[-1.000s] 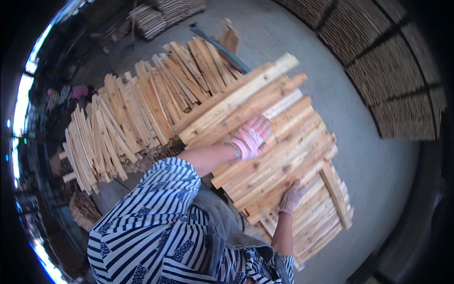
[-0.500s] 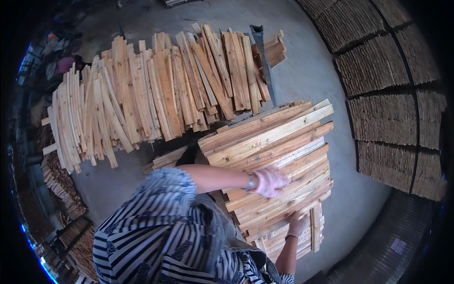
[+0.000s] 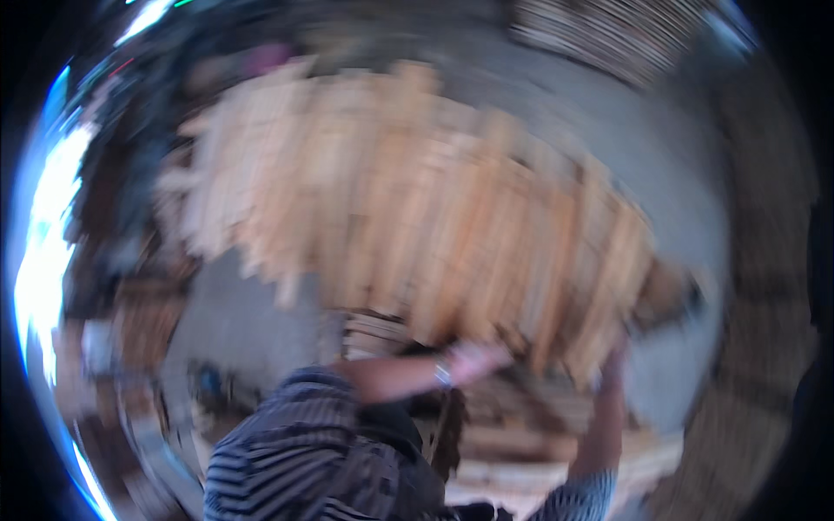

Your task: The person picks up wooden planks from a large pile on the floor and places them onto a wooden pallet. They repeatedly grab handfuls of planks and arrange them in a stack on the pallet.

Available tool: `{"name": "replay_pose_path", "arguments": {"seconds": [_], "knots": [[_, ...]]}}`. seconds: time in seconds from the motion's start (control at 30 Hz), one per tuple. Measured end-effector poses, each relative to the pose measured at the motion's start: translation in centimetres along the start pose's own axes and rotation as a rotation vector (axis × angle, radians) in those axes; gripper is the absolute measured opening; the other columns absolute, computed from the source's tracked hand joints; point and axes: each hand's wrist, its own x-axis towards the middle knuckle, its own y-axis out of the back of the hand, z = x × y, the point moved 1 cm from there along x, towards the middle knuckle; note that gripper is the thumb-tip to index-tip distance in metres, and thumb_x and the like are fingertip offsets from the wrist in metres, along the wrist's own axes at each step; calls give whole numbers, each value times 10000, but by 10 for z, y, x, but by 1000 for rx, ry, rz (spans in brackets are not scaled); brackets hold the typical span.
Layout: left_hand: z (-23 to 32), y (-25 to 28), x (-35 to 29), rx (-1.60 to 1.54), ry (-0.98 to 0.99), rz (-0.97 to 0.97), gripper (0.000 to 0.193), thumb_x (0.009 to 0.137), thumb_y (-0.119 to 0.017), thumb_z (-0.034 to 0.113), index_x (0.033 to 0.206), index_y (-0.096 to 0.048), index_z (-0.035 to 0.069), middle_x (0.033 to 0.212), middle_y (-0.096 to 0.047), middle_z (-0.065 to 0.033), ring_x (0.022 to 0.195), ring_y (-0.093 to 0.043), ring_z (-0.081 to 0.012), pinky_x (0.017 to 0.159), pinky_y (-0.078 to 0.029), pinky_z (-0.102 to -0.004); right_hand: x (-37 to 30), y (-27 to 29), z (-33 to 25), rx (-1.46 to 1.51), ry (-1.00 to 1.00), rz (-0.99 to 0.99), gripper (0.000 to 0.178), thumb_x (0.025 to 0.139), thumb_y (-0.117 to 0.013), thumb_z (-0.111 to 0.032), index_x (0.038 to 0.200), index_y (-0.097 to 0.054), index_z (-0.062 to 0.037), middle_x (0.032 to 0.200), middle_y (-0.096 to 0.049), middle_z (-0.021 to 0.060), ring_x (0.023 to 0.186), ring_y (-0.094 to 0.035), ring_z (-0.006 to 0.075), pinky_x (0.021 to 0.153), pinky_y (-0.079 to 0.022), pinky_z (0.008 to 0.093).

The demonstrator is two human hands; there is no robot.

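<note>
Motion smears the whole view. My left hand (image 3: 476, 360), in a pinkish glove with a shiny band at the wrist, is by the near ends of a long row of wooden planks (image 3: 382, 191). Farther right, my right hand (image 3: 613, 356) is up against the near end of the row's rightmost planks. The blur hides the fingers of both hands, so whether either grips a plank is not visible. Below and between my forearms lies a lower stack of planks (image 3: 521, 443), partly in shadow.
Grey concrete floor (image 3: 261, 304) shows left of my arm and beyond the planks. A stack of thin boards (image 3: 608, 35) stands at the far right, with brown stacks (image 3: 764, 260) along the right rim. Blurred clutter and bright light fill the left side.
The view has swung, bringing the long plank row to the middle. Both hands have left the top of the nearer stack and are now at the row's near ends.
</note>
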Motion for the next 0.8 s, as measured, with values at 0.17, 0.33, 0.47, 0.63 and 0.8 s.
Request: {"name": "replay_pose_path", "arguments": {"seconds": [0.17,0.33,0.47,0.63,0.8], "knots": [[15,-36,22,-983,757,-68,455,902,-501,414,1192,-629,87,1271,-626,-159,1132,-597,-273,986,-452,-386,55,-93,33,6,-109,-126,504,999,-484,-415,1327,-528,-35,1142,-622,110,1042,-610,222,892,-489,362],[-22,-60,53,-1318,817,-127,490,915,-574,399,1263,-630,58,1307,-632,-74,1190,-557,-213,1024,-417,-367,69,-157,35,61,-184,-192,560,995,-445,-467,1363,-494,-47,1217,-579,105,1097,-580,234,931,-471,377],[-35,-96,89,-1611,821,-196,575,906,-609,427,1351,-589,63,1384,-584,-93,1275,-509,-221,1061,-388,-359,56,-183,30,156,-246,-226,605,992,-414,-508,1391,-467,-57,1276,-544,100,1142,-556,244,962,-456,388],[-20,-99,105,-1579,860,-144,609,913,-604,464,1348,-587,38,1388,-580,-108,1271,-516,-219,1050,-390,-353,44,-203,42,289,-328,-255,661,989,-375,-560,1427,-434,-69,1351,-501,95,1198,-525,256,1001,-438,403],[-8,-116,119,-1584,919,-54,648,920,-598,502,1344,-585,13,1392,-576,-123,1267,-523,-216,1038,-392,-347,37,-200,80,459,-469,-265,717,985,-336,-611,1463,-400,-81,1425,-457,90,1254,-495,269,1040,-420,417]]}}
